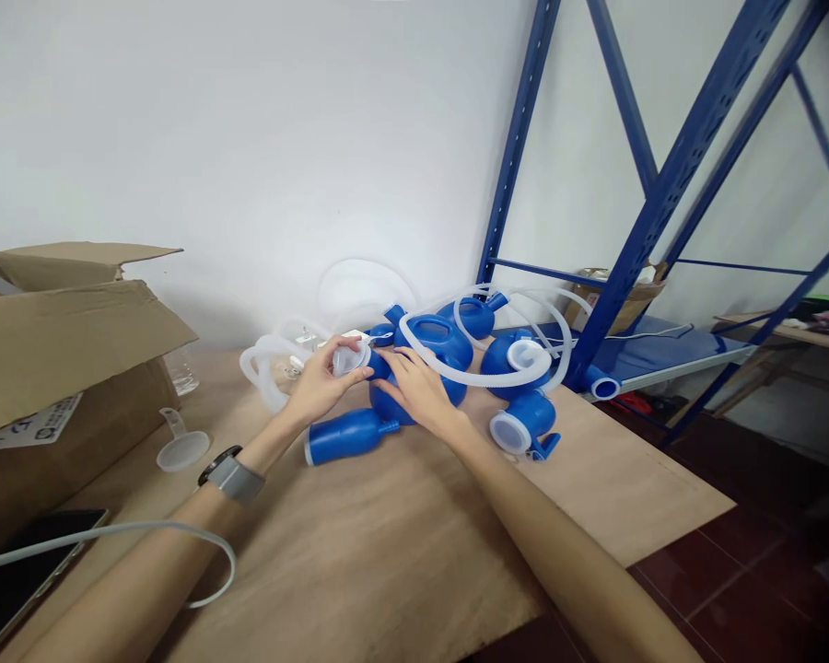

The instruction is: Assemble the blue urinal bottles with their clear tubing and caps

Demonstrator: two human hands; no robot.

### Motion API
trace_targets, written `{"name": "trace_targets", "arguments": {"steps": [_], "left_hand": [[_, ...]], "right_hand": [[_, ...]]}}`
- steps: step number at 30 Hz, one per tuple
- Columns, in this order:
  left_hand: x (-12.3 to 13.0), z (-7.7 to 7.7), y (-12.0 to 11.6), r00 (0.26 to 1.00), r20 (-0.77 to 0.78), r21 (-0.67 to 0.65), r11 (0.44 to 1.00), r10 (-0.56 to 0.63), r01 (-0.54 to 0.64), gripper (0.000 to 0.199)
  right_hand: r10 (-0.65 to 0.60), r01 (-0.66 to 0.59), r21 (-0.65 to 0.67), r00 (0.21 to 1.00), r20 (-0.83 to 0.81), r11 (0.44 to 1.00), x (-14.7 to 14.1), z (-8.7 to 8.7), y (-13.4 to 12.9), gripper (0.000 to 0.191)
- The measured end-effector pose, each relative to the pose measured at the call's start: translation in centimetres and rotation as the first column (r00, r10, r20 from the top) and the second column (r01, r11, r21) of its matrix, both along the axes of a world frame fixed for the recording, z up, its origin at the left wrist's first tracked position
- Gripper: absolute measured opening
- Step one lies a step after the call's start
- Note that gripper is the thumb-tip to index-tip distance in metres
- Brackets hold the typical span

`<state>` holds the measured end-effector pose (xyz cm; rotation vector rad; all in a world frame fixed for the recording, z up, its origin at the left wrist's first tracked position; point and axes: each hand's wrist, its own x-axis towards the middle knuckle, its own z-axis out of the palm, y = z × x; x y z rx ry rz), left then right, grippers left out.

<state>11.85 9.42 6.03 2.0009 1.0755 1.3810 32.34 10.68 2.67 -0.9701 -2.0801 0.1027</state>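
Gripping a translucent round plastic cap (347, 360) in the left hand (319, 382) against a blue plastic container (379, 367), touched by the right hand (420, 389) with unclear grip, probably risking a skewed cap through uneven pressure.

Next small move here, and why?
Probably steady the blue neck with the right hand while the left hand gently presses the clear cup square: left fingers grip the cup at the neck's end, right fingertips touch the neck; seating is hard to judge.
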Motion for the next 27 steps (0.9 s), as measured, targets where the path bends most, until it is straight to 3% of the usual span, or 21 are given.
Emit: {"name": "trace_targets", "arguments": {"steps": [5,12,17,20,23,27], "left_hand": [[-0.1,-1.2,0.6,0.999,0.012,0.026,0.999,-0.042,0.042,0.031],[-0.6,-1.0,0.8,0.995,0.004,-0.031,0.995,-0.095,0.095,0.036],[-0.6,-2.2,0.6,0.997,-0.058,0.095,0.994,-0.042,0.047,0.043],[-0.9,-2.9,0.6,0.987,-0.158,0.187,0.982,0.008,0.022,0.072],[-1.2,-3.2,0.7,0.961,-0.275,0.229,0.972,0.009,0.057,0.072],[-1.4,-3.2,0.6,0.947,-0.321,0.249,0.966,0.016,0.068,0.069]], "right_hand": [[0.043,-0.044,0.01,0.997,0.069,0.999,0.9,0.4,1.3,0.048],[0.108,-0.108,0.054,0.994,-0.002,0.993,1.2,-0.1,1.8,0.047],[0.077,-0.077,0.082,0.997,0.011,0.994,1.1,-0.2,1.5,0.046],[0.061,-0.06,0.068,0.998,-0.007,0.996,1.0,-0.3,1.5,0.067],[0.059,-0.057,0.059,0.998,-0.027,0.997,0.9,-0.3,1.7,0.099],[0.061,-0.063,0.05,0.997,0.038,0.997,0.9,-0.2,1.9,0.098]]}}
